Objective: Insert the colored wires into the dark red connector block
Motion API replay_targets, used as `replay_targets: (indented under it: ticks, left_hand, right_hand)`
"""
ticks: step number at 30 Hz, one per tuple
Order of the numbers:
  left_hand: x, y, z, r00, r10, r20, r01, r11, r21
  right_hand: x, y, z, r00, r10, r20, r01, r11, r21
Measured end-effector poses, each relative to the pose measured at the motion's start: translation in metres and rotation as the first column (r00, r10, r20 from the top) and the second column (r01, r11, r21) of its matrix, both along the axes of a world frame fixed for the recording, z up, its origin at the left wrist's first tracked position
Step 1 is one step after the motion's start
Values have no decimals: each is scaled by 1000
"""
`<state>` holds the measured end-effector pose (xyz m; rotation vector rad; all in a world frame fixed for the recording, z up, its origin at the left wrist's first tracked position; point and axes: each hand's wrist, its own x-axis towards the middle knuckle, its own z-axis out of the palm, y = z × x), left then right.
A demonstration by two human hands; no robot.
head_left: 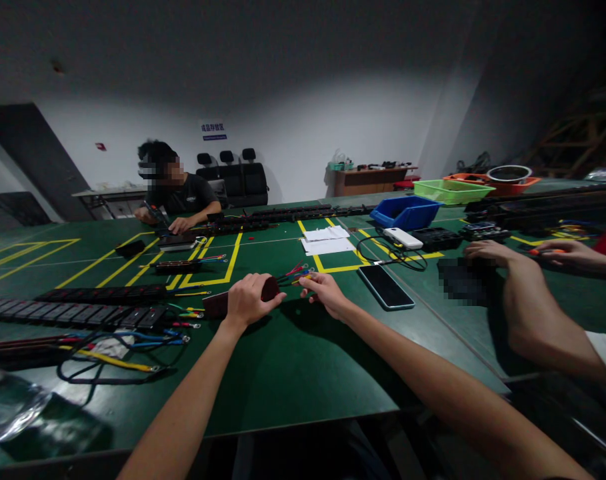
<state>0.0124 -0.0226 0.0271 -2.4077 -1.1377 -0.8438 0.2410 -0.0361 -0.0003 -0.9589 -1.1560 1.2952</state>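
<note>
Green worktop (353, 380) fills most of the near scene, yellow tape lines across its far half. At right, a neighbour's arm (547, 333) reaches in over the surface. Far left, a co-worker (190, 193) in a dark shirt leans over the far edge, both hands down by a dark piece of work.

Left side: a long segmented black strip (77, 313) lies roughly crosswise, coloured leads at its right end. Far right of centre: blue bin (405, 212), tilted look, with a white device (403, 238) just nearer.

Centre: dark reddish-brown block (215, 306), under the left hand (250, 300). Its left end juts out past the wrist side, its right end shows between thumb and fingers. Left hand grasps it from above, fingers over the far side. Cannot tell whether the block is fully supported by the worktop.

Right hand (327, 293) just right of the block, apart from it; thumb and forefinger pinched on a thin yellow lead (296, 281). Phone (385, 287) flat, right of that hand. White papers (327, 245) beyond. Smallest: red and blue leads (297, 269), ring-tipped, fanning from the block's right end, just beyond the right fingertips.
</note>
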Motion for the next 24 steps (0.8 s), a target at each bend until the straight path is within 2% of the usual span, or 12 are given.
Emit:
replay_targets:
  ticks: [15, 24]
  left_hand:
    - [-1, 1, 0, 1000, -3, -13, 4, 1000, 8]
    - [-1, 0, 0, 999, -15, -37, 15, 1000, 4]
  right_hand:
    - [1, 4, -3, 999, -5, 38, 4, 1000, 27]
    - [7, 2, 6, 1000, -13, 3, 13, 1000, 7]
